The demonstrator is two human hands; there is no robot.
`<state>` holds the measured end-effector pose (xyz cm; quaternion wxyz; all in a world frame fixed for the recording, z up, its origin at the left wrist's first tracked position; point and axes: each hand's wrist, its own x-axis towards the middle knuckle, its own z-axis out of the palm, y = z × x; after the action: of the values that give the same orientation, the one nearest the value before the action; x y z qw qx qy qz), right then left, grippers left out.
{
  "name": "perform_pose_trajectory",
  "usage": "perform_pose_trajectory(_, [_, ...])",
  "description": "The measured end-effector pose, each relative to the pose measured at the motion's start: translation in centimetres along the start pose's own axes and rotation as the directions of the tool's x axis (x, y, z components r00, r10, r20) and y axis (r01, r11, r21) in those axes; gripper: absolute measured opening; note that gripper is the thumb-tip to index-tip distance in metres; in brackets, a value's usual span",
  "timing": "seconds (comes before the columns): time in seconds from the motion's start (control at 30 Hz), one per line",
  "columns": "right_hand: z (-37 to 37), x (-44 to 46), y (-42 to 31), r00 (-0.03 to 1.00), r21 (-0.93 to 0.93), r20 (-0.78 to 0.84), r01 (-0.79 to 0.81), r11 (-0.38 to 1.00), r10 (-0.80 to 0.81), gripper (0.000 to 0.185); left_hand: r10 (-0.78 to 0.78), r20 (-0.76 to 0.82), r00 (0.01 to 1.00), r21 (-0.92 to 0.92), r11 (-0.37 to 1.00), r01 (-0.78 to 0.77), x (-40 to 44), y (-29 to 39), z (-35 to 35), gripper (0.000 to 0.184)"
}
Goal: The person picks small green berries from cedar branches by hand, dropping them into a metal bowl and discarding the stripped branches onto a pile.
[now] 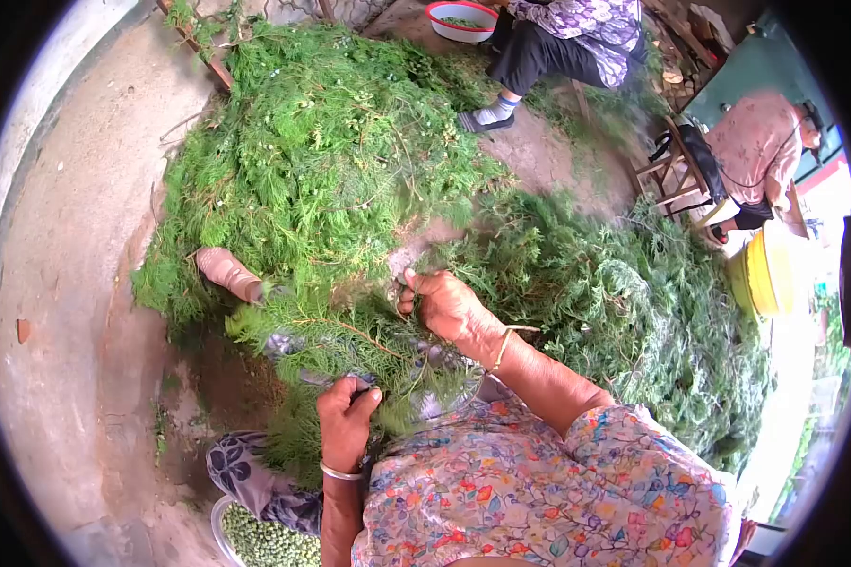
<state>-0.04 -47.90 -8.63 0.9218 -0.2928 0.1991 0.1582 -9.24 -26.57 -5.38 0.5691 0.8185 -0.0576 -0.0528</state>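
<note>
One reddish chip lies on the floor. One shoe touches the first of two green heaps; one tub of green berries stands near one knee. One leafy branch lies across the lap, the left hand clamped on its lower side. The right hand has fingertips together; whether they pinch anything, I cannot tell. Rightward are one red-rimmed basin, two seated people, the second heap and one yellow bucket.
</note>
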Motion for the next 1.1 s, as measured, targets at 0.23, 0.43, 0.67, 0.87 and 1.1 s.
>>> perform_pose_trajectory(0.23, [5.7, -4.6, 1.1, 0.836, -0.841, 0.362, 0.484, 0.242, -0.413, 0.018, -0.191, 0.079, 0.978, -0.107, 0.974, 0.199, -0.3, -0.7, -0.6, 0.014])
perform_pose_trajectory(0.43, [2.8, -3.9, 5.5, 0.667, -0.795, 0.588, 0.582, -0.173, -0.457, 0.024, 0.069, 0.036, 0.997, 0.356, 0.931, -0.077, -0.4, 0.9, 0.7, 0.017])
perform_pose_trajectory(0.67, [3.0, -4.2, 5.2, 0.776, -0.871, 0.472, 0.485, -0.082, -0.419, 0.022, 0.221, 0.123, 0.968, 0.539, 0.804, -0.252, -0.8, 1.1, 1.2, 0.015])
perform_pose_trajectory(0.87, [3.5, -4.6, 2.8, 0.974, -0.894, 0.105, 0.181, 0.409, -0.203, 0.024, -0.037, -0.078, 0.996, 0.001, 0.999, 0.037, -0.5, 0.0, 0.0, 0.01])
perform_pose_trajectory(1.1, [4.8, -6.8, 3.2, 0.658, -0.695, 0.685, 0.719, -0.009, -0.312, 0.02, -0.479, 0.19, 0.857, -0.86, 0.339, 0.38, -1.2, 2.3, -1.2, 0.015])
